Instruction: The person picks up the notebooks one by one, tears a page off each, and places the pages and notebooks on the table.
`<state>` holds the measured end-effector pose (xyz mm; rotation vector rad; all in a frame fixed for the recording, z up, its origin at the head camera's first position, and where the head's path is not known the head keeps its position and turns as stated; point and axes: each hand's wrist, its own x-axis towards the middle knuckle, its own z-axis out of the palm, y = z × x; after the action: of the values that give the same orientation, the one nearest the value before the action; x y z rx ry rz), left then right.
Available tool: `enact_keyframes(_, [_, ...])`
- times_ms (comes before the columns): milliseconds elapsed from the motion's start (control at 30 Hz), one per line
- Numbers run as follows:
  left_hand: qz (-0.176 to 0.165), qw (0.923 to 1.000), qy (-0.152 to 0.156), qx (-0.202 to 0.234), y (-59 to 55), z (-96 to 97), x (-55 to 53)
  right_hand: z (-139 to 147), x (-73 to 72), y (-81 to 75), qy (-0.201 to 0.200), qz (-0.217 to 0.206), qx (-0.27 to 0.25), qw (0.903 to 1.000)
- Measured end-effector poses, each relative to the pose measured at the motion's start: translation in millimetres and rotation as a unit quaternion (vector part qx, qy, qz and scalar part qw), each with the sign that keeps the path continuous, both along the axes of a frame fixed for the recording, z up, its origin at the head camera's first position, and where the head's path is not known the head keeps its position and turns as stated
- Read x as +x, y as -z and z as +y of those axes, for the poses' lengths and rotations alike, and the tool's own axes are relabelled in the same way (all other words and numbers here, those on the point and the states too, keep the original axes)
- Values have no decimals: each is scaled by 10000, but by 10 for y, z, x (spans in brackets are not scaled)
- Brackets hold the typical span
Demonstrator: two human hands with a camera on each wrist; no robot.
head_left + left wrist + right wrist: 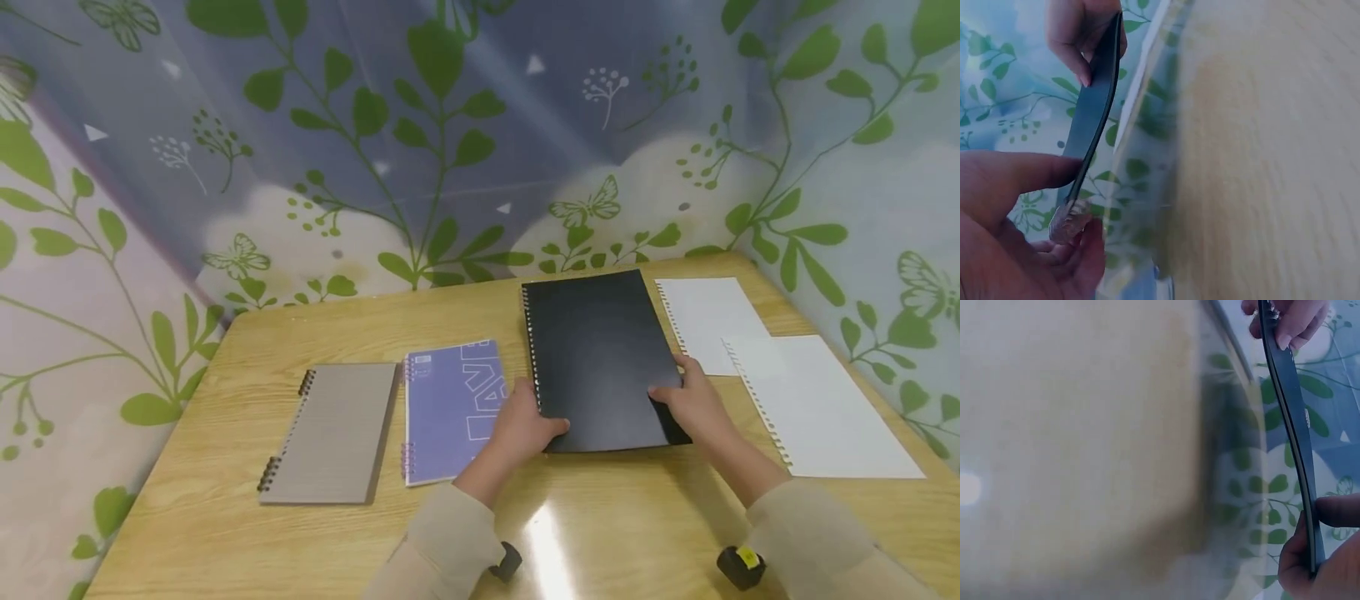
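Note:
Both hands hold a large black spiral-bound notebook [600,358] by its near corners, thumbs on top of the cover. My left hand [522,423] grips the near left corner beside the coil binding; in the left wrist view its fingers curl under the coil's end. At the near right corner, my right hand [696,400] pinches the edge between thumb and fingers. Seen edge-on in the right wrist view, the black notebook [1291,419] bows slightly and is raised off the wooden table. Just left of it lies a purple spiral notebook [446,408], partly overlapped by my left hand.
A grey-brown spiral notebook [333,433] lies at the left of the wooden table [202,417]. Two white punched-edge sheets or pads, a smaller one [708,317] and a larger one [832,408], overlap at the right. A leaf-patterned curtain [450,167] encloses the table's back and sides.

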<state>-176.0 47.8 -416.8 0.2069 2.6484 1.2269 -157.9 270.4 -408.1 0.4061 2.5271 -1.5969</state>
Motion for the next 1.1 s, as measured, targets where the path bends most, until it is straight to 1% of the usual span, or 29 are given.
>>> enact_keyframes(67, [101,9973,107,-721,14,-24,44,-10,37,51,-103,0,178,9998])
enact_keyframes(100, [149,9935,175,-1117,26,-33,62,-18,51,83,-138,1,208,9997])
enact_keyframes(167, [260,9813,322,-1881,59,-42,88,-34,69,143,-164,-25,324,9993])
enact_keyframes(233, [366,9662,468,-2509,92,-43,102,-47,77,199,-180,-63,535,9984])
enact_keyframes(300, [480,9524,584,-2953,125,-44,105,-60,78,257,-228,-79,775,9967])
enact_keyframes(333, [526,9486,604,-3062,140,-47,104,-65,75,279,-264,-59,940,9952])
enact_keyframes(400, [635,9433,595,-3204,161,-55,95,-67,60,329,-364,129,1288,9909])
enact_keyframes(500, [726,9379,560,-3346,172,-63,84,-66,44,387,-498,371,1883,9801])
enact_keyframes(567, [736,9363,534,-3392,163,-65,81,-67,38,411,-485,429,2232,9726])
enact_keyframes(633, [688,9356,585,-3413,154,-68,78,-73,39,424,-448,334,2429,9684])
enact_keyframes(700, [636,9356,709,-3399,148,-75,73,-80,38,430,-414,300,2516,9665])
enact_keyframes(733, [610,9358,801,-3379,148,-82,69,-83,38,430,-410,282,2500,9670])
enact_keyframes(833, [549,9304,1117,-3448,143,-101,50,-85,41,432,-467,262,2401,9693])
enact_keyframes(900, [524,9262,1272,-3509,143,-108,36,-81,48,430,-511,245,2401,9691])
enact_keyframes(933, [521,9249,1323,-3527,139,-111,29,-78,50,429,-529,233,2406,9689])
enact_keyframes(1033, [566,9246,1401,-3497,135,-115,2,-64,42,423,-573,216,2434,9680])
enact_keyframes(1100, [598,9223,1453,-3531,131,-118,-20,-55,27,414,-613,183,2470,9669])
